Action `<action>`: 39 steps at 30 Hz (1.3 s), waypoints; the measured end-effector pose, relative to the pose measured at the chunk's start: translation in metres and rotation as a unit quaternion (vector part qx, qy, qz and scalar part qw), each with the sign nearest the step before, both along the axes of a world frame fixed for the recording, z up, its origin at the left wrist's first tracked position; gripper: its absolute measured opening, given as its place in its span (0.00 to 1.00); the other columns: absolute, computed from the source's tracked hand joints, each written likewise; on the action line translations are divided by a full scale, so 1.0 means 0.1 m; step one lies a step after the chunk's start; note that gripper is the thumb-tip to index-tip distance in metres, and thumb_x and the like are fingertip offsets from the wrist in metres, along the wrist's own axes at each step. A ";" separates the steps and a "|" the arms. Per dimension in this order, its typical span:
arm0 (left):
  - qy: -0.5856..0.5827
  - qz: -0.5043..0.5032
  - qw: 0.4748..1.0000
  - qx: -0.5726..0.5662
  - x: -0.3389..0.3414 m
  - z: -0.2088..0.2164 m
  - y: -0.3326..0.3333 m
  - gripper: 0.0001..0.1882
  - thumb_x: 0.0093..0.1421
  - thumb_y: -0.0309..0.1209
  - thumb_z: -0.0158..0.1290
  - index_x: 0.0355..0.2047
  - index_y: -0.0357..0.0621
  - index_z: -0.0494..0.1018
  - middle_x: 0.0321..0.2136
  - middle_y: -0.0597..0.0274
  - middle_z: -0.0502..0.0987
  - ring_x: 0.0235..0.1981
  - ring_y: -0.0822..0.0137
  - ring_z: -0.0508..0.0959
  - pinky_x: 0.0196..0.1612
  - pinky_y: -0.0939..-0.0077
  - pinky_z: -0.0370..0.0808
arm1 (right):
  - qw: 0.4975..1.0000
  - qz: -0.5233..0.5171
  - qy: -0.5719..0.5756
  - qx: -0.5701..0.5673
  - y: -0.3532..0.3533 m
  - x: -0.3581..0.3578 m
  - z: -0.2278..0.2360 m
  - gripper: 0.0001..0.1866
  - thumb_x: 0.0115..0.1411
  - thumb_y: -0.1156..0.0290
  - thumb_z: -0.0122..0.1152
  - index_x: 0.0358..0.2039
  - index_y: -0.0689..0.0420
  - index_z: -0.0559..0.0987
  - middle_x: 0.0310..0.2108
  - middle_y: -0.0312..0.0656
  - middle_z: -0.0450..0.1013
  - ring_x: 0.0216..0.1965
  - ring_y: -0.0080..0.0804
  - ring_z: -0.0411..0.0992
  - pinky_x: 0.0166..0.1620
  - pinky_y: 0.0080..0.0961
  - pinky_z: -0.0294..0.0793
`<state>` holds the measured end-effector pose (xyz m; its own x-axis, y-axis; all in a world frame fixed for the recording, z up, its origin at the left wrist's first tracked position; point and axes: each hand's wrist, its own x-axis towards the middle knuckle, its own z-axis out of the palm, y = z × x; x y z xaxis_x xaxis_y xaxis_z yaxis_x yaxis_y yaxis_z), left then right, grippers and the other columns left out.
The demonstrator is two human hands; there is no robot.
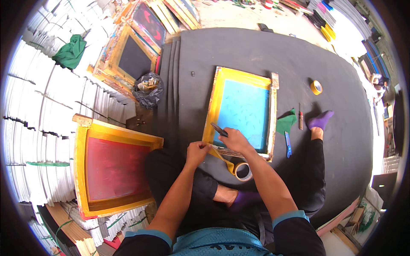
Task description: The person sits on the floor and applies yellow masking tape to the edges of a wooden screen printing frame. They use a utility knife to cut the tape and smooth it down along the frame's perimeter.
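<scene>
Black bag [147, 99] of scraps [147, 84], left of screen [243, 109]

yellow-framed blue screen [244, 112] lies flat — tape [226, 162] runs from its corner to a roll [250, 174].

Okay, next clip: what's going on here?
The left hand holds a yellow tape strip by the near-left corner of a yellow-edged wooden frame with blue mesh. The right hand grips a slim dark tool above that frame. The strip runs to a round tape roll nearby.
</scene>
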<state>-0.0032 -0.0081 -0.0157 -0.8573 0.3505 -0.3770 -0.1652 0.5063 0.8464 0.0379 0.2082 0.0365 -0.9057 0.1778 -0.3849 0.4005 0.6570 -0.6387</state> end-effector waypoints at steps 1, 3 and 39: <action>-0.008 0.008 1.000 0.013 -0.01 -0.03 -0.02 0.15 0.59 0.36 0.68 0.35 0.34 0.85 0.25 0.55 0.85 0.28 0.70 0.83 0.34 0.70 0.78 | 0.999 0.017 -0.040 0.011 -0.09 -0.26 0.03 0.20 0.66 0.54 0.63 0.45 0.60 0.82 0.38 0.55 0.81 0.41 0.50 0.80 0.45 0.46 0.78; -0.026 0.021 0.999 0.039 -0.01 -0.08 -0.04 0.15 0.59 0.37 0.68 0.35 0.34 0.85 0.24 0.55 0.84 0.27 0.70 0.82 0.34 0.69 0.77 | 0.994 0.039 -0.094 0.028 -0.19 -0.65 0.05 0.22 0.66 0.52 0.63 0.47 0.59 0.82 0.44 0.58 0.82 0.50 0.56 0.81 0.52 0.51 0.79; 0.080 -0.005 0.997 -0.010 -0.04 0.05 -0.01 0.13 0.61 0.37 0.65 0.37 0.39 0.85 0.31 0.49 0.86 0.34 0.52 0.87 0.38 0.61 0.81 | 0.922 0.169 -0.096 0.336 -0.38 -0.72 0.23 0.15 0.68 0.70 0.57 0.55 0.49 0.78 0.46 0.46 0.79 0.51 0.47 0.79 0.49 0.53 0.79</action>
